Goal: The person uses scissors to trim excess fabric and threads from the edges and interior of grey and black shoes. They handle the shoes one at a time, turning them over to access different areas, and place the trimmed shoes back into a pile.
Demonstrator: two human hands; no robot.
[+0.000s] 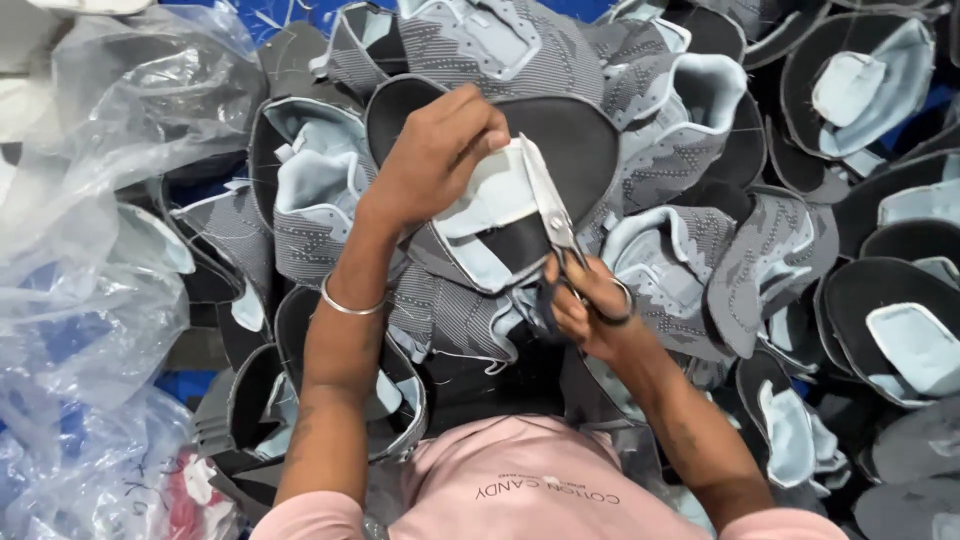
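Observation:
My left hand [435,150] grips the top edge of a grey knitted shoe upper [490,225] with a pale blue lining and dark inside, held up in front of me. My right hand [590,305] is closed around the handles of metal scissors [548,205]. Their blades point up and left along the upper's pale blue edge, close to my left fingers. A silver bangle sits on my left wrist.
Several more grey and pale blue shoe uppers [690,130] are heaped all around, reaching the right edge [890,310]. Crumpled clear plastic bags [90,200] fill the left side. My pink shirt [540,480] shows at the bottom.

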